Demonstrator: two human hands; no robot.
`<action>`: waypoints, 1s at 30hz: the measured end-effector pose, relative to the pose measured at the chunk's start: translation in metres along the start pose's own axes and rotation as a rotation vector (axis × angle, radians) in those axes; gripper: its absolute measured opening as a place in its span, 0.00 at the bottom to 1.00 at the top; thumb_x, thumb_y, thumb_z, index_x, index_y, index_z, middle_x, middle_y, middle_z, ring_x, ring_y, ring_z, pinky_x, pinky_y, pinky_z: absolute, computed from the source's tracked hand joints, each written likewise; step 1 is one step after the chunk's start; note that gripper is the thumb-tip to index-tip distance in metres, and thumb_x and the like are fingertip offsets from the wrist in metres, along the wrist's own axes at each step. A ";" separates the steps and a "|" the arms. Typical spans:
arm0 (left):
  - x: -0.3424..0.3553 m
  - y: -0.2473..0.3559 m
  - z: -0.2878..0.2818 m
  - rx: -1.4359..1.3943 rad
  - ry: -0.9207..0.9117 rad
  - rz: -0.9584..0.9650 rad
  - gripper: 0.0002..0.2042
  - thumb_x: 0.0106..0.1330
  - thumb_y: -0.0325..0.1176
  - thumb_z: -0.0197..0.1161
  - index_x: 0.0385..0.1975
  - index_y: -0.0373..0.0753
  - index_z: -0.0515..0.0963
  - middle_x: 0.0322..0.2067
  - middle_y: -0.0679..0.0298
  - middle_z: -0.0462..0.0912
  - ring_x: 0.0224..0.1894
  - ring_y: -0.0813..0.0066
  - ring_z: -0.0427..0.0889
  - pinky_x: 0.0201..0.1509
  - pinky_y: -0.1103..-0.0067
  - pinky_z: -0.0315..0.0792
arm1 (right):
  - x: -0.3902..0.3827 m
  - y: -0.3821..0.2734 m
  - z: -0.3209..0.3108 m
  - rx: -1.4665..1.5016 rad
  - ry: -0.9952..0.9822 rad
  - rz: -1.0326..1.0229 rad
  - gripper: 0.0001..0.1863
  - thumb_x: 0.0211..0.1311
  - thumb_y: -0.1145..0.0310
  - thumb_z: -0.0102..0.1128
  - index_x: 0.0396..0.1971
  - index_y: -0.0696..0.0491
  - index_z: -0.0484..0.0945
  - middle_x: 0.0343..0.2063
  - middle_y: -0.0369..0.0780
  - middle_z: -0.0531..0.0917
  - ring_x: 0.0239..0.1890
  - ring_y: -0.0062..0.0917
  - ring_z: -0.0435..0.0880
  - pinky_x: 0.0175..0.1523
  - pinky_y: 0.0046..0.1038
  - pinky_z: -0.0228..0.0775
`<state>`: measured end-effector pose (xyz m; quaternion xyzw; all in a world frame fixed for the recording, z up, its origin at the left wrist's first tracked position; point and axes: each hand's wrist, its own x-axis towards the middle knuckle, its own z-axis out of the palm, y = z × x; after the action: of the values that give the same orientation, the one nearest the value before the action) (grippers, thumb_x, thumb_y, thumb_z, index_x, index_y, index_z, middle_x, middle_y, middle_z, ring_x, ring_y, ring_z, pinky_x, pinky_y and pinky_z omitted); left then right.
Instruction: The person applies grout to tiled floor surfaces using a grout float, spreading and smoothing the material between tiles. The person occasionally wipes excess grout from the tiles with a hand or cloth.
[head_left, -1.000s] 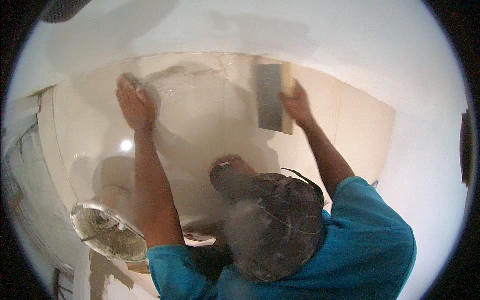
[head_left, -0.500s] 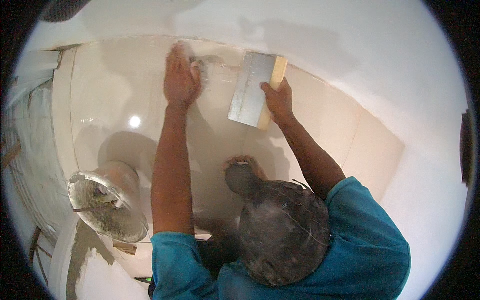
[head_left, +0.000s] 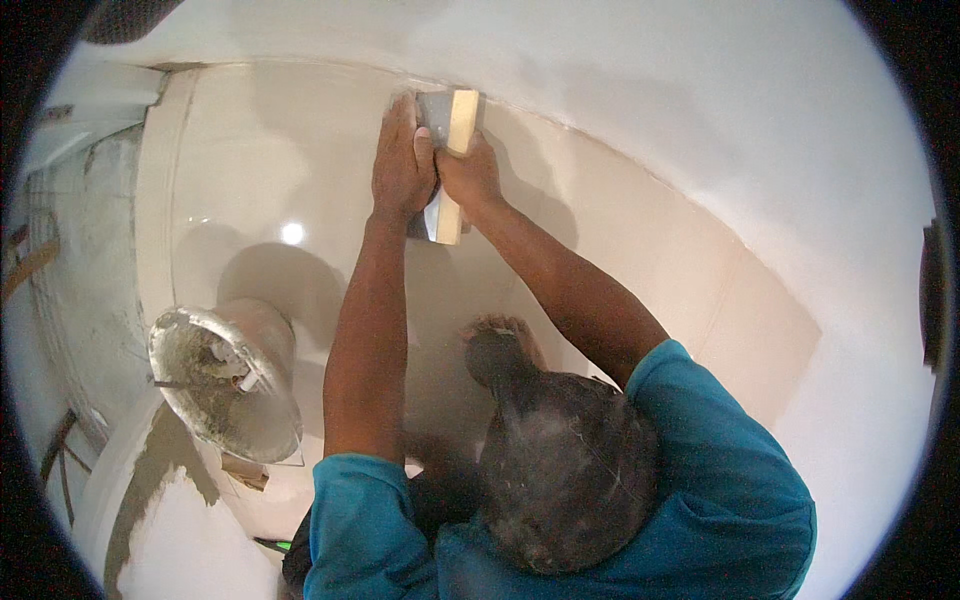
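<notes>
My right hand [head_left: 472,175] grips the yellow backing of a wide, flat steel putty blade [head_left: 433,112], which is tilted up so its face looks narrow. My left hand [head_left: 405,165] lies against the blade's left side. Its thumb rests over the metal and its fingers stretch along the far side, partly hidden. Both hands are close together, near the border between the cream tiles [head_left: 300,130] and the white wall [head_left: 680,110]. A grey smear marks that border beside the blade.
At the left, a tilted bucket [head_left: 225,385], crusted with grey material, has a white item inside. My bent knee [head_left: 570,470] and bare foot [head_left: 510,335] are just below the hands. Grey mortar [head_left: 165,460] coats a ledge at the lower left.
My left hand has come off the tiles and onto the blade. My right hand has moved left with the blade and turned it more edge-on. The view has shifted slightly.
</notes>
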<state>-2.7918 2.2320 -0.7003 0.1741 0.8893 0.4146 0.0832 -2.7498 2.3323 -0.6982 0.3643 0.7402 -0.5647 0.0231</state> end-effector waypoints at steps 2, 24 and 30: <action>-0.005 0.003 -0.015 -0.224 0.028 -0.022 0.29 0.75 0.43 0.31 0.70 0.29 0.48 0.69 0.44 0.55 0.73 0.47 0.51 0.75 0.63 0.48 | 0.003 -0.001 0.004 0.180 -0.109 0.031 0.21 0.56 0.71 0.64 0.50 0.60 0.73 0.40 0.46 0.82 0.43 0.33 0.82 0.49 0.35 0.74; -0.251 0.072 -0.268 -0.161 1.651 -0.223 0.18 0.70 0.32 0.48 0.55 0.28 0.69 0.50 0.47 0.79 0.57 0.65 0.75 0.64 0.69 0.61 | -0.171 -0.205 0.088 -0.190 -0.974 -0.810 0.21 0.58 0.65 0.63 0.48 0.60 0.74 0.34 0.42 0.82 0.35 0.26 0.80 0.41 0.31 0.74; -0.266 0.069 -0.264 -0.139 1.784 -0.176 0.17 0.70 0.32 0.50 0.55 0.30 0.68 0.49 0.50 0.79 0.55 0.60 0.77 0.62 0.61 0.65 | -0.142 -0.214 0.070 -0.308 -0.715 -0.837 0.21 0.56 0.62 0.63 0.45 0.60 0.75 0.34 0.49 0.84 0.37 0.38 0.85 0.45 0.41 0.77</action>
<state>-2.6063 1.9859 -0.4767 -0.2869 0.6063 0.4408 -0.5964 -2.7930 2.1795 -0.4849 -0.1810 0.8413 -0.4996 0.0994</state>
